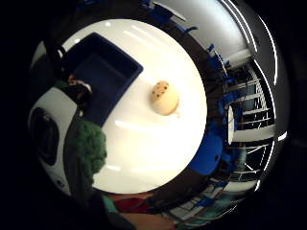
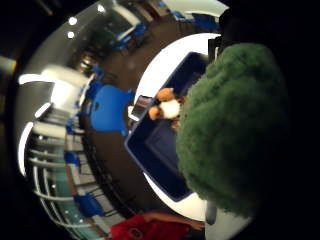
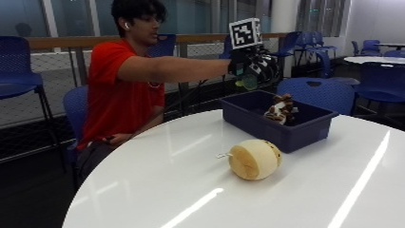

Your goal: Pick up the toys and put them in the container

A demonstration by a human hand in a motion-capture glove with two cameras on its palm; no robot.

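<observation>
White round table (image 3: 190, 190), glossy, set in a hall with blue chairs (image 3: 319, 90), railings and glazing behind.

Item 1: blue container (image 3: 297, 128), standing near the table's far edge. Contents: one orange-and-white plush toy (image 3: 278, 110), already inside, propped against the wall farthest from you.

Item 2: green fuzzy toy (image 2: 235, 130). Your right hand (image 3: 253, 64) holds it up in the air above the container's near end, fingers curled around it; the thumb-side palm view shows it bulking close to the palm with the container's floor beneath. Judged status: carried, not yet dropped in.

Item 3: round tan toy with dark dots (image 3: 254, 159), a small cord at its side, lying on the table just beside the container's outer wall, toward the table's middle. Status: untouched.

Tally, by my reading: one toy stowed, one ready for release, one left to fetch. Your other arm hangs below the table's edge.
</observation>
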